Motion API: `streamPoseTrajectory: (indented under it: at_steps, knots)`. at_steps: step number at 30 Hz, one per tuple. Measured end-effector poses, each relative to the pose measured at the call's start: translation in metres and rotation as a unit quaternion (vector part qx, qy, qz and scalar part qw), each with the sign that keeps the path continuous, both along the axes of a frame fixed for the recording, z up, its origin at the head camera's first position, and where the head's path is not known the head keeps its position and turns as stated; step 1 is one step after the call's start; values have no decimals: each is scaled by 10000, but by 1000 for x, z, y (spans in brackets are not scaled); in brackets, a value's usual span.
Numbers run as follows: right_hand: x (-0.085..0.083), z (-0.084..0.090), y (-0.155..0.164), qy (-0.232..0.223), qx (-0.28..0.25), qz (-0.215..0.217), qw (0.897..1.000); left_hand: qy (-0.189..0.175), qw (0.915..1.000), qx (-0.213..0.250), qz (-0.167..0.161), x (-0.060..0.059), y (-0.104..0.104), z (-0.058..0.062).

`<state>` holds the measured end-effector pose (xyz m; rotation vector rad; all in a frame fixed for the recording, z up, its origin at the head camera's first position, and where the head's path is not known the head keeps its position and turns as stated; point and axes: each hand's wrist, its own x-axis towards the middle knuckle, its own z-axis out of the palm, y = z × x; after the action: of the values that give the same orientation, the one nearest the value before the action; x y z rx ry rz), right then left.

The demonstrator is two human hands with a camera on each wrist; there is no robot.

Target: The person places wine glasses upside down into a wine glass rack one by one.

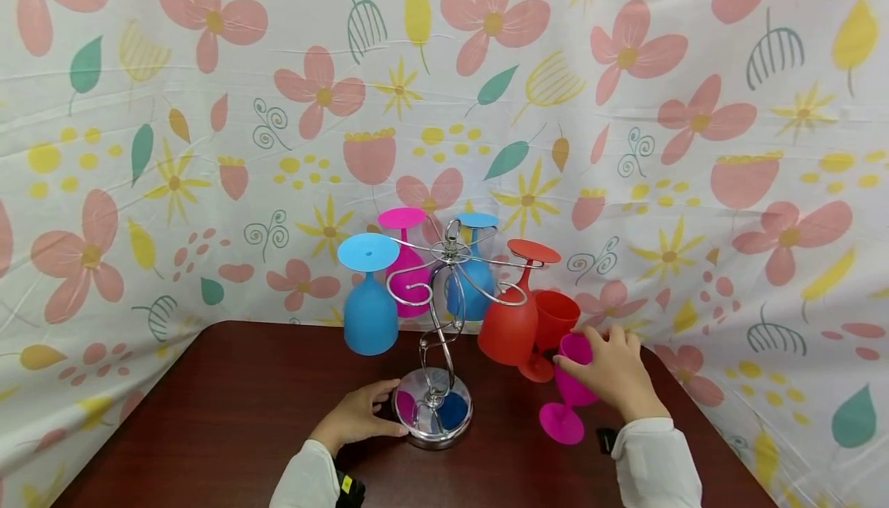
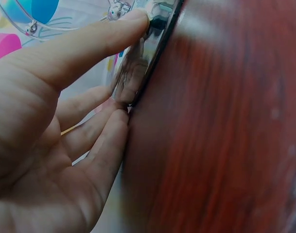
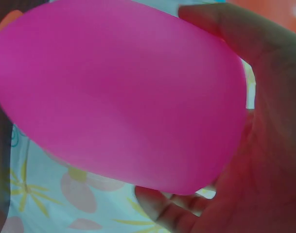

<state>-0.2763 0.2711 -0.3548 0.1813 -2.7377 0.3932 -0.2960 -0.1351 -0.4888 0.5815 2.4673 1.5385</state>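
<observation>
A chrome stemware rack (image 1: 432, 384) stands on the table, its round mirrored base between the thumb and fingers of my left hand (image 1: 356, 417). In the left wrist view, the thumb and fingertips meet the rim of the base (image 2: 133, 73). My right hand (image 1: 616, 373) holds a pink plastic goblet (image 1: 575, 392) by its bowl, tilted, with its foot toward me. The bowl (image 3: 123, 97) fills much of the right wrist view, thumb on one side and fingers on the other. Upside down on the rack hang a left blue goblet (image 1: 371, 315), a pink goblet (image 1: 406, 288), a rear blue goblet (image 1: 472, 292) and a red goblet (image 1: 510, 326).
Another red goblet (image 1: 558, 315) stands upright on the table just behind the held pink one. The dark wooden table (image 1: 229, 415) ends at a flower-printed cloth (image 1: 430, 106) hung at the back and right. A small black object (image 1: 606, 440) shows beside the right sleeve.
</observation>
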Motion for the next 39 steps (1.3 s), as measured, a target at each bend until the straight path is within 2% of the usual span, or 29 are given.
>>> streamPoseTrajectory:
  at_steps: [5,10,16,19,21,23,25,26,29,32,33,35,39]
  knots:
    - [4,-6,-1,354,-89,-165,9992,37,9993,-328,-167,3,3,6]
    - [15,-4,-2,249,-295,-283,9989,116,9925,-1124,-473,11,10,22]
    - [35,11,-2,-300,-927,152,9951,-58,9792,-1850,-827,24,10,48]
    - [45,19,-5,-667,-1532,658,9837,14,9777,-1824,-1038,30,9,61]
    - [49,24,-7,-1160,-2088,1011,9658,200,9785,-1641,-1236,32,10,68]
    - [53,27,-8,-1722,-2702,1344,9377,373,9804,-1253,-1474,33,13,74]
    - [56,28,-9,-2175,-3160,1503,9112,649,9806,-780,-1677,33,19,78]
    - [57,28,-9,-2334,-3310,1544,9012,789,9798,-533,-1759,33,23,80]
    - [59,24,-10,-2518,-3623,1702,8811,1180,9747,359,-1864,35,37,82]
    - [59,19,-11,-2603,-3854,1958,8634,1604,9638,1160,-1784,39,55,82]
    - [59,18,-12,-2658,-3970,2098,8531,1753,9588,1410,-1735,41,61,82]
    - [57,15,-14,-2847,-4220,2381,8272,2133,9453,1823,-1661,46,73,82]
    - [52,10,-19,-3257,-4791,2696,7692,2438,9230,2462,-1675,57,90,84]
